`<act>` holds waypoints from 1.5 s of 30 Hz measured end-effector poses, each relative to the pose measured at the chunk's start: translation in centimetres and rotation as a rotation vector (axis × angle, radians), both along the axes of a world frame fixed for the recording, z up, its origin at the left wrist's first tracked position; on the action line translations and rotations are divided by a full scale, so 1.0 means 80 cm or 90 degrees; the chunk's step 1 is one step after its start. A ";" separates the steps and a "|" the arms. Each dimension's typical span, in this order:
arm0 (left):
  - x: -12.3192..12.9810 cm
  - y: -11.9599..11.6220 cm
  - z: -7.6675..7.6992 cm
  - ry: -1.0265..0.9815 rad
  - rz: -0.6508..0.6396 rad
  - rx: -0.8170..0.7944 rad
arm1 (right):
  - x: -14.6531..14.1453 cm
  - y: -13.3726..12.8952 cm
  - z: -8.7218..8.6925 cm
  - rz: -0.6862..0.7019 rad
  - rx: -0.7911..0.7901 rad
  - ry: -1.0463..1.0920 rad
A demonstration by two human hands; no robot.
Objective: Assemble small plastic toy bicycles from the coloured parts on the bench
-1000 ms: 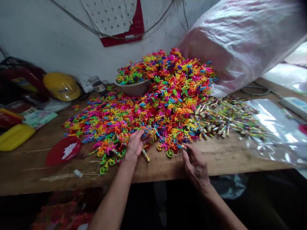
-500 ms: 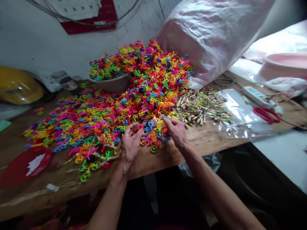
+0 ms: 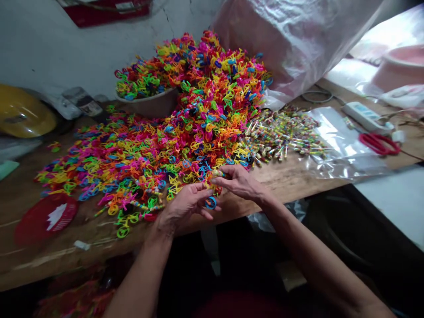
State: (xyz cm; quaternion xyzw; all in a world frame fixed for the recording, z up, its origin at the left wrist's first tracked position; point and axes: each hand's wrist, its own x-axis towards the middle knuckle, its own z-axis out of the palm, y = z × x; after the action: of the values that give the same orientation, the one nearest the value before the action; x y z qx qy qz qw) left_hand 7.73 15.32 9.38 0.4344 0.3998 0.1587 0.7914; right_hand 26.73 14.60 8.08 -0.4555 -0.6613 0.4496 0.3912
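Note:
In the head view my left hand (image 3: 188,202) is closed with thumb and fingers on a small plastic toy bicycle, whose blue wheel (image 3: 210,203) and orange-yellow part hang at the fingertips. My right hand (image 3: 244,183) meets it from the right, pinching a small clear tube (image 3: 217,173) with coloured filling against the toy. The fingers partly hide where the two pieces touch. Beyond both hands spreads a large heap of bright plastic toy bicycles (image 3: 198,128). Right of the heap lies a pile of thin filled tubes (image 3: 281,134).
A bowl (image 3: 155,105) filled with toys stands within the heap. Behind it leans a big translucent sack (image 3: 281,44). To the right are clear plastic bags (image 3: 344,152), red-handled scissors (image 3: 379,144) and a power strip (image 3: 366,117). A red lid (image 3: 36,221) and yellow helmet (image 3: 24,112) are left.
Both hands have come together near the table's front edge. The left hand, apart and without a visible toy before, now holds a toy bicycle. The camera view has tilted slightly downward.

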 end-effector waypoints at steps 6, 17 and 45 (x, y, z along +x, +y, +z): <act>0.011 -0.030 -0.010 -0.094 0.204 -0.013 | -0.021 -0.051 -0.015 -0.155 0.180 -0.059; 0.010 -0.051 -0.013 -0.130 0.234 -0.025 | -0.024 -0.075 -0.035 -0.133 0.029 0.119; -0.009 -0.047 -0.022 0.115 0.321 0.153 | -0.003 -0.073 -0.037 -0.160 0.002 0.114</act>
State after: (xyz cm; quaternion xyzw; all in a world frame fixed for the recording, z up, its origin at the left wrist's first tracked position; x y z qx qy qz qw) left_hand 7.05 11.53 7.65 0.4240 0.5422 0.3576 0.6312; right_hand 26.49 8.80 5.13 -0.4921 -0.5622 0.4350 0.5026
